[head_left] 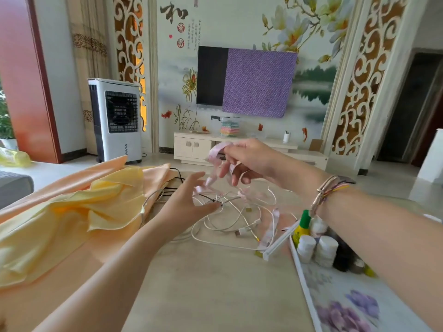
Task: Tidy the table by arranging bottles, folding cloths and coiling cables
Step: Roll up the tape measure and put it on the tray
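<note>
The right hand [242, 161] is raised above the bench [215, 283] with its grip clenched on a pink tape-like strip [217, 150], apparently a soft measuring tape, though the markings are too blurred to confirm. The strip loops over the fingers and hangs down and toward the left hand, running into the cable tangle below.

The left hand [189, 200] sits lower and nearer the tangle. Its grip is released, fingers spread, with the fingertips just beside the hanging strip and touching or almost touching the cables; contact cannot be confirmed.

The white cables [230, 224] lie in a loose heap directly beneath the right grip and just right of the left grip. A black cable [177, 174] runs out beyond the left grip toward the cloths. The pink strip threads through the heap and trails on toward the tray [309, 291].

Judgement: the step in hand is separating the strip from the cables before coiling. The strip's long axis runs steeply from the upper grip down into the heap, so the left hand is the nearer one to hold the cables down or take the lower run.

The yellow cloth [96, 202] and peach cloth [60, 188] lie unfolded left of the left grip. The bottles [316, 248] stand grouped in the tray, beneath the right forearm.
</note>
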Motion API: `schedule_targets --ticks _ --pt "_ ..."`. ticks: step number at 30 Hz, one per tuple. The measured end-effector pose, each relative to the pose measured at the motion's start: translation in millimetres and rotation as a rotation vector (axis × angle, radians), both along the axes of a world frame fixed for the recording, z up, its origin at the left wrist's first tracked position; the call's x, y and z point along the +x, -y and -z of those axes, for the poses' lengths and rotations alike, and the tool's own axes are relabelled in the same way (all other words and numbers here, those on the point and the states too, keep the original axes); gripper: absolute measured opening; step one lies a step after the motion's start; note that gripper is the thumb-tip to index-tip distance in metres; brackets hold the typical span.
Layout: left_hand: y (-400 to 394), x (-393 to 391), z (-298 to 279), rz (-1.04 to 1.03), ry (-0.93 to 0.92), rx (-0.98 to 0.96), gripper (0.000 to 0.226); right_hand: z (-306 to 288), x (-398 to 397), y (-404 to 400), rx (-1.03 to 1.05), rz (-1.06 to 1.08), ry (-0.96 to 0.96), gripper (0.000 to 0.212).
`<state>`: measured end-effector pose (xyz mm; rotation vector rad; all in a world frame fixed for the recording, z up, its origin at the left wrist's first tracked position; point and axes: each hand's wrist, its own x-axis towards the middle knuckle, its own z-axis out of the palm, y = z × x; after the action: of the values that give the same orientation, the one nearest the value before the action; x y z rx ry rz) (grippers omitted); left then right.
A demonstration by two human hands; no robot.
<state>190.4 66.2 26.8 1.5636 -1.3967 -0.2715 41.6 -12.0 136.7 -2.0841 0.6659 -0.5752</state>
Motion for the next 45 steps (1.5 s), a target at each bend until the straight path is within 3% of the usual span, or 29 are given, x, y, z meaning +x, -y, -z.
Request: schedule_targets --ticks 5,7,10,15,19,23,26,28,31,33,37,43,45 --pt "-8 -35 -17 0.132 -0.129 -0.081 0.028 -15 -24 -30 0.191 -0.243 0.096 0.05" --pt "-12 -45 -18 0.236 -0.214 -0.048 0.022 -15 -29 -35 0.232 -0.296 0.107 0.054" --pt "-14 -52 -14 0.435 -0.326 0.018 0.025 -13 -36 -33 0.244 -0.255 0.118 0.052" --pt "-13 -42 -14 0.428 -0.416 0.008 0.01 -3 -43 -19 0.283 -0.094 0.17 0.041" --pt "-12 -27 -16 0.368 -0.379 0.057 0.017 5 -54 -3 0.171 0.055 0.172 0.033" --pt "-12 -9 -17 0.179 -0.14 0.136 0.023 16 -69 8 0.058 0.014 -0.106 0.024" --pt "-13 -3 -12 0.147 0.038 0.177 0.023 23 -74 9 0.093 -0.066 -0.242 0.027" --pt "-11 -5 -11 0.147 0.051 0.183 0.028 27 -74 10 0.108 -0.057 -0.188 0.027" --pt "-10 -9 -13 0.15 0.105 0.123 0.054 32 -71 12 0.125 -0.009 0.046 0.026" --pt "-12 -12 -14 0.115 0.115 0.118 0.057 33 -70 11 0.197 -0.02 0.175 0.028" --pt "-16 -17 -15 0.221 -0.043 0.208 0.058 31 -70 5 0.358 -0.119 0.272 0.023" --pt "-15 -27 -23 0.485 -0.427 0.195 0.056 25 -62 -3 0.295 -0.152 0.054 0.021" --pt "-16 -27 -22 0.505 -0.453 0.163 0.045 25 -60 -4 0.309 -0.176 0.013 0.022"
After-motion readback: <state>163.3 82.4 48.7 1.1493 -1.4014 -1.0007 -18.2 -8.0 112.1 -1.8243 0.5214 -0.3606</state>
